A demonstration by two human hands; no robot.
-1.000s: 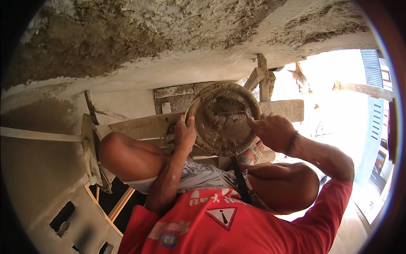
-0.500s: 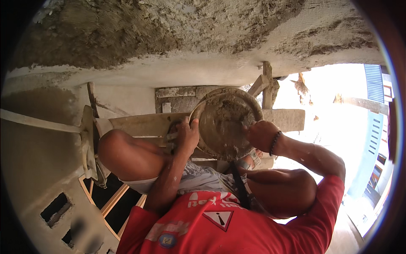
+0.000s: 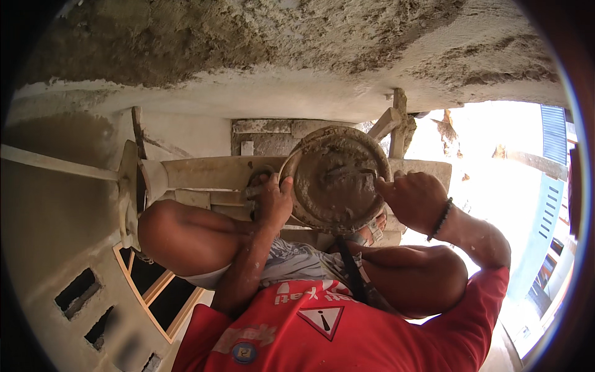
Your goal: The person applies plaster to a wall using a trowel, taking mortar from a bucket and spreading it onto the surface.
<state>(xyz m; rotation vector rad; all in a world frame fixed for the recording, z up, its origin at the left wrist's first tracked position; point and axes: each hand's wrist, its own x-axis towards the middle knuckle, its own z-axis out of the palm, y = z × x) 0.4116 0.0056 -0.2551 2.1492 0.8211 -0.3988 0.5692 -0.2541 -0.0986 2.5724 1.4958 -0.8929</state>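
A round bucket (image 3: 286, 170) with a mortar-coated rim stands tilted between my knees. Wet grey mortar (image 3: 328, 195) fills its inside. My left hand (image 3: 273, 199) grips the bucket's left edge, with the thumb up at the rim and the other fingers partly hidden on the outer side. At the opposite rim my right hand (image 3: 416, 197) is closed in a fist around a mortar-covered trowel (image 3: 367, 181). Its blade lies in the mortar, and the handle is hidden inside my fist.
Wooden planks (image 3: 214, 173) lie under and behind the bucket, beside upright timber props (image 3: 398, 124). Rough, partly plastered wall (image 3: 248, 43) spans the top. A pale pole (image 3: 59, 167) juts in from the left, above wall openings (image 3: 77, 291). Bright open space lies at the right.
My right hand has drawn back to the right, from over the mortar to the bucket's rim. The mortar's surface looks freshly stirred. My left hand keeps its hold on the bucket.
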